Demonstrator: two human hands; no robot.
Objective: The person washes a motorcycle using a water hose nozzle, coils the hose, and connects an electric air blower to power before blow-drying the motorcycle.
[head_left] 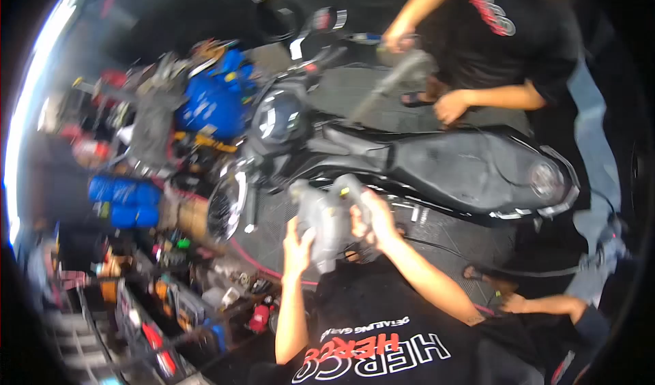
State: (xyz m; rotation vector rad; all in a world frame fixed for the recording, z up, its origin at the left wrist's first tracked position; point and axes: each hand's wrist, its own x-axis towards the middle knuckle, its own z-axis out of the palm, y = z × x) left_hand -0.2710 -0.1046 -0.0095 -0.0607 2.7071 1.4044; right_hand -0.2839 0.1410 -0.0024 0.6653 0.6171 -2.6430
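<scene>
My left hand [297, 248] and my right hand [375, 223] are raised in front of my chest. Between them is a bulky grey object [326, 225] with a rounded body and a thick upper part. Motion blur hides its exact kind. The left fingers curl against its left side, and the right hand closes around its right part near a small yellow mark. Just beyond my hands stands a black motorcycle [450, 167], its long seat pointing right.
Across the motorcycle, a person [508, 44] in a black shirt holds a grey tool with a long nozzle [396, 81]. Another person's hand [513, 303] shows at lower right. Blue containers [211, 102] and cluttered shelving [143, 317] stand left. A hose [546, 273] runs at right.
</scene>
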